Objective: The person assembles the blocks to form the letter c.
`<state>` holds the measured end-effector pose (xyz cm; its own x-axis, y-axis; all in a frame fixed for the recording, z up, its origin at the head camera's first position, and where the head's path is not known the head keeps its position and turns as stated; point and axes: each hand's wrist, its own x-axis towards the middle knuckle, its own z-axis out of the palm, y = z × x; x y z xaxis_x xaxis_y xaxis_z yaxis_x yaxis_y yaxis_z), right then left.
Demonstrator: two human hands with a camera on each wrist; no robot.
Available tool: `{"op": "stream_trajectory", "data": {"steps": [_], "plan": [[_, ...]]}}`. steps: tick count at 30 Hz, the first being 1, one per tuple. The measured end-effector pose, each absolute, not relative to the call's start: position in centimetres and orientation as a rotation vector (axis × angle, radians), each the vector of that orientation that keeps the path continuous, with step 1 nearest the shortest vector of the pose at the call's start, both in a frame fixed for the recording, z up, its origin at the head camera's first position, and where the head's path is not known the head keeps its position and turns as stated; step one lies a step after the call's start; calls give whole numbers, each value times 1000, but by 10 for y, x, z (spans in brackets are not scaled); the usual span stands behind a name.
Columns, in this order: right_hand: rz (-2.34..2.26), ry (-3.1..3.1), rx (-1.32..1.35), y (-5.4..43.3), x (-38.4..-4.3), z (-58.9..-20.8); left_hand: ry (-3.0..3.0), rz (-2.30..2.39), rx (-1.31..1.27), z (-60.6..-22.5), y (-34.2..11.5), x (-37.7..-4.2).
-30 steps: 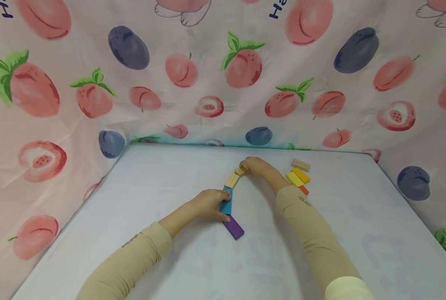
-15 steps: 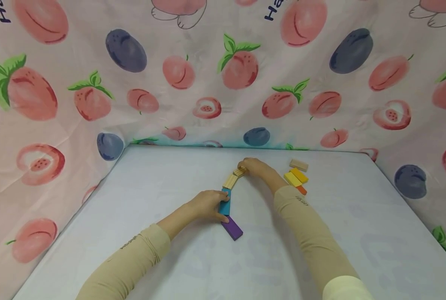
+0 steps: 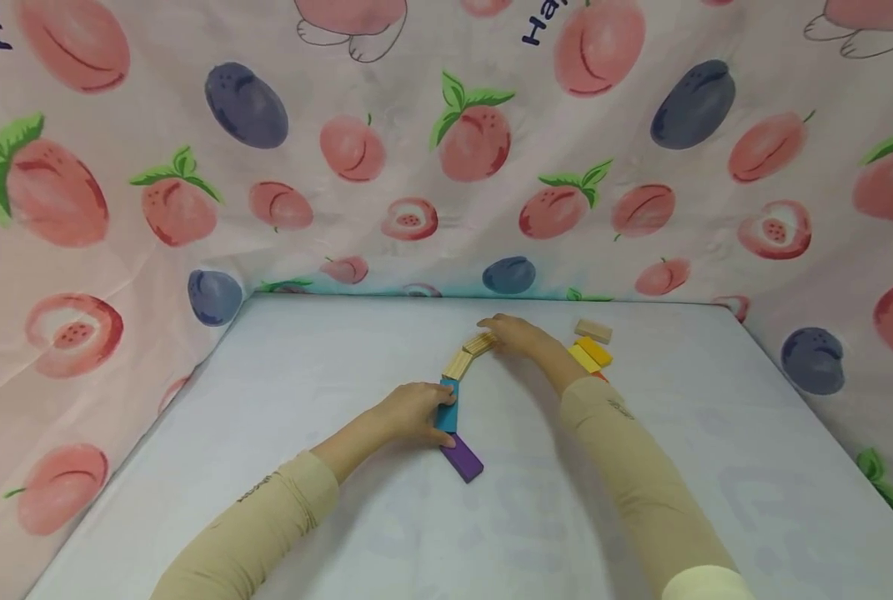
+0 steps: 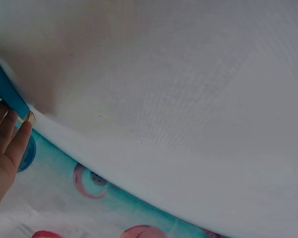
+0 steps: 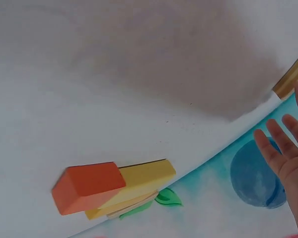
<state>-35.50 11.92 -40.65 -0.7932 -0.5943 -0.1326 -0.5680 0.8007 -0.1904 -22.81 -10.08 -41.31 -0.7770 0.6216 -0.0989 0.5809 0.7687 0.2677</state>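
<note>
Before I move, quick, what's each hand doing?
Left hand: open, resting on the blue block.
Right hand: open, beside the nearest unpainted wooden block; contact cannot be told.

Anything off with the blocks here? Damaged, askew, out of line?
Nothing plainly odd. The purple block sits angled to the blue block, but the pale wooden blocks beyond bend the same way, so it reads as one curve. No visible damage.
</note>
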Motion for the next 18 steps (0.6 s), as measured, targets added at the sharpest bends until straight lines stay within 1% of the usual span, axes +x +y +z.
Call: {"op": "stream_trajectory", "data": {"steps": [5,15,18], "plan": [[-296,2850,-912,130,-344,-399,2785,356,948,-414,-99,-228],[-324,2915,-1045,157,-320,-377,2777,382,930,-415,-102,-226],[-346,2943,-1040,167,-314,-370,2773,386,934,-414,-102,-225]]}}
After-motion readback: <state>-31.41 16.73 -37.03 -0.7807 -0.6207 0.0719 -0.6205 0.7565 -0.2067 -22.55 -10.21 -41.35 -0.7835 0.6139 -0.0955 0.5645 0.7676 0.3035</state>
